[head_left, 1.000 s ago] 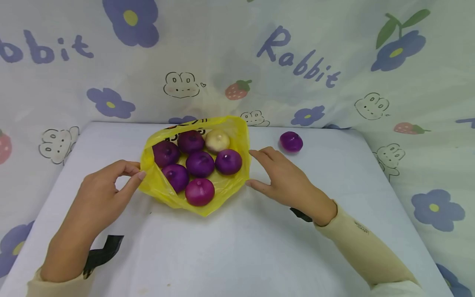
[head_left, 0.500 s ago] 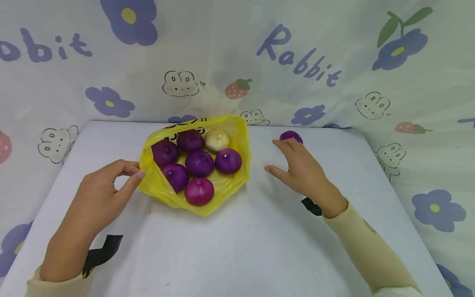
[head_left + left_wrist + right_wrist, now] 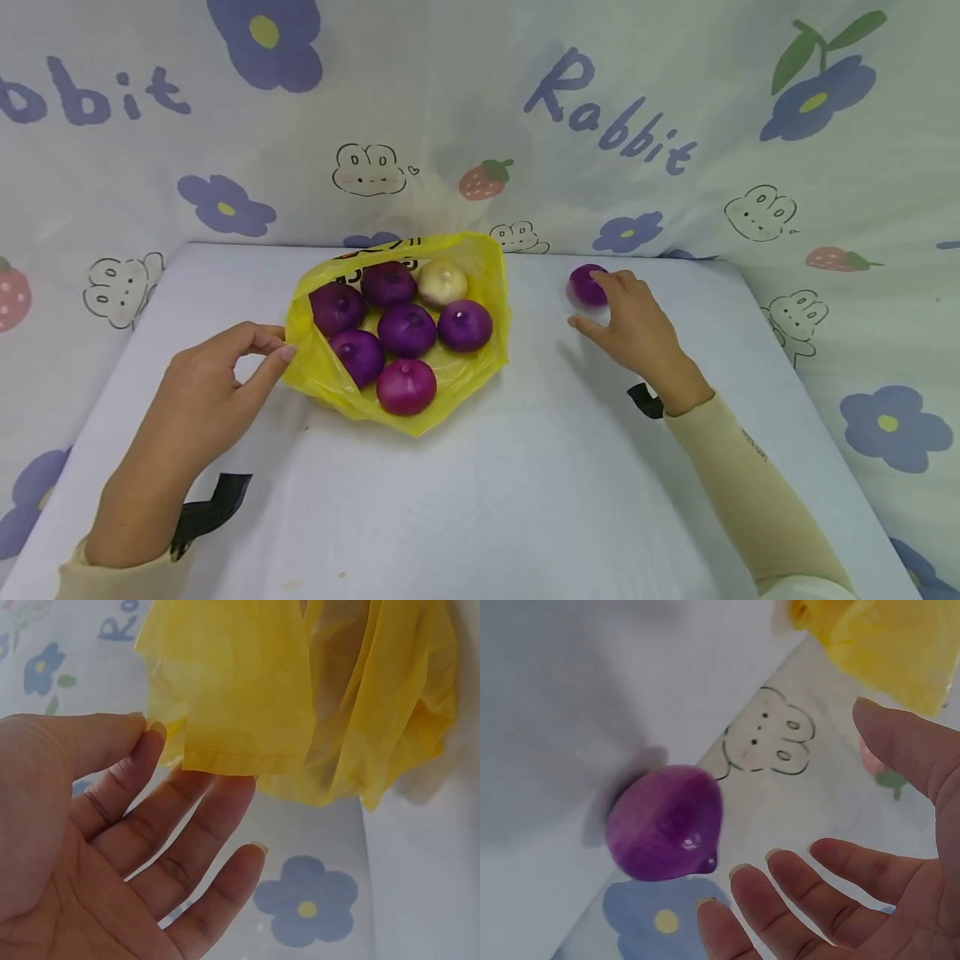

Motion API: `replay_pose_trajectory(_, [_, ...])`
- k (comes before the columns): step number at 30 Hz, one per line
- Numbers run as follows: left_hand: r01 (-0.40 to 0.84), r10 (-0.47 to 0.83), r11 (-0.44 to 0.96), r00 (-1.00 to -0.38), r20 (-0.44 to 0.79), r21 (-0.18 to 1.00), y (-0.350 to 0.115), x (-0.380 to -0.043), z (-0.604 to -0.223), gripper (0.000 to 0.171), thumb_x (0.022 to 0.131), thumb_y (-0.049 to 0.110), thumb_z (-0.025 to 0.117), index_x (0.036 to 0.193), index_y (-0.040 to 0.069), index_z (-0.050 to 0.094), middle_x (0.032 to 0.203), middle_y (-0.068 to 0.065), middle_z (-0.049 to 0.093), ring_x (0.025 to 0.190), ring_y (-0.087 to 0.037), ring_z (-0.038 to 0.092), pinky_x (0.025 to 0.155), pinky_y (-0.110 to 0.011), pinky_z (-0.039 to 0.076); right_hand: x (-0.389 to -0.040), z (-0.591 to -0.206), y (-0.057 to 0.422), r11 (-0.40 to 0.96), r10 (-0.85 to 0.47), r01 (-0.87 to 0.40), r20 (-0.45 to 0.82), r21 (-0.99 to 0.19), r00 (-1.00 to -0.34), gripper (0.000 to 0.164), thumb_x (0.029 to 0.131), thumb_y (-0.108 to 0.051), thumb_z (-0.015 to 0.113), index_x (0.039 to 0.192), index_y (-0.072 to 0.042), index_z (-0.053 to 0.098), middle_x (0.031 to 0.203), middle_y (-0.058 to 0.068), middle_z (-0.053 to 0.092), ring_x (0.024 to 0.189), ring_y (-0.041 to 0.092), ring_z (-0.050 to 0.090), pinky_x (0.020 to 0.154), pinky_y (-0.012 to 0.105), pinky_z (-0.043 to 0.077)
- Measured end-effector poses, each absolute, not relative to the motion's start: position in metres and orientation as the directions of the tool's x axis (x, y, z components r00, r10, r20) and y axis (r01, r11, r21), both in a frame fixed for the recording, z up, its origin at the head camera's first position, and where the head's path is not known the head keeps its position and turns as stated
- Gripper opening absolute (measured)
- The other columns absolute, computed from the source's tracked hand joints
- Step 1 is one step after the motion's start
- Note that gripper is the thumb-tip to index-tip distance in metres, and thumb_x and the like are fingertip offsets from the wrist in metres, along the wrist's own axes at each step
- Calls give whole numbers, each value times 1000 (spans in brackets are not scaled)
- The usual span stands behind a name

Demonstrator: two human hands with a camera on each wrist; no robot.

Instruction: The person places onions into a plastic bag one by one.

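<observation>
A yellow plastic bag (image 3: 322, 387) stands with its mouth spread at the middle-left of the table, as the head view shows. Inside lie several purple onions (image 3: 406, 331) and one pale, cream-coloured onion (image 3: 442, 283). My left hand (image 3: 210, 387) pinches the bag's left rim between thumb and index finger; in the left wrist view the other fingers extend beneath the yellow plastic (image 3: 240, 697). To the right of the bag, a single purple onion (image 3: 587, 286) lies on the table. Over its near right side hovers my right hand (image 3: 637, 329). A gap shows between those spread fingers and the onion (image 3: 667, 825) in the right wrist view.
A white cloth covers the table (image 3: 465, 508). Behind and at both sides hangs a curtain (image 3: 420, 92) printed with flowers, rabbits and strawberries. Black straps (image 3: 213, 508) show at both wrists.
My right hand has left the bag's right rim and moved right to the lone onion. The left hand keeps its pinch on the bag, which has stayed in place.
</observation>
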State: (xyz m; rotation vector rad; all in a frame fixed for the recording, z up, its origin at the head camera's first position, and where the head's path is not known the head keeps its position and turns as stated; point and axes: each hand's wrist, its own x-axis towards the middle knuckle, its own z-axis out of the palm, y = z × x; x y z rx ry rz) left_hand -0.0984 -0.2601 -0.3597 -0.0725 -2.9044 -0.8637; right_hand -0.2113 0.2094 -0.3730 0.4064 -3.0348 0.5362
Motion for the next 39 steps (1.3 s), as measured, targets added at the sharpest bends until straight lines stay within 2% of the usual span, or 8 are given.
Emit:
replay_pose_trajectory(11, [75,15,836,-993,113,543,-260,-97,-359,30,105,28,66,125,5,66,126,-20,69,109,-43,61,82,-65,53,-230,-386,226,917,-172,-187,74,-352,-982,76,92,-31,81,148,7,47,141,32,49,127,51,46,104,66,44])
replay_pose_trajectory(16, [74,14,837,-993,113,542,-260,-96,-360,31,105,28,66,125,5,66,124,-20,70,108,-42,61,82,-64,53,-240,-390,229,928,-143,-146,33,-342,-989,81,93,-32,79,151,10,41,149,34,43,134,52,42,110,66,40])
replay_pose_trajectory(22, [73,14,836,-994,112,543,-260,-96,-361,31,105,28,66,126,5,66,124,-20,70,109,-42,61,83,-65,53,-254,-392,228,928,-125,-110,-20,-356,-992,83,95,-36,76,155,7,38,153,34,40,137,53,39,109,67,40])
replay_pose_trajectory(29, [101,27,830,-990,140,549,-260,-97,-360,28,105,26,66,122,5,67,122,-19,71,107,-40,62,82,-63,53,-265,-395,230,933,-121,-76,-107,-352,-987,89,94,-38,78,158,5,32,156,32,36,137,52,40,105,68,44])
replay_pose_trajectory(34, [100,26,826,-990,140,555,-260,-97,-359,28,105,27,67,122,6,67,122,-18,71,110,-41,62,83,-64,53,-272,-396,230,932,-109,-54,-136,-357,-985,95,93,-43,78,161,0,28,159,31,33,138,52,39,106,68,43])
replay_pose_trajectory(39, [106,30,828,-989,146,551,-260,-98,-358,28,105,27,66,122,6,67,120,-17,72,107,-40,62,82,-62,52,-276,-398,231,932,-117,-56,-151,-358,-982,96,92,-43,79,160,2,28,155,33,36,136,51,43,106,65,44])
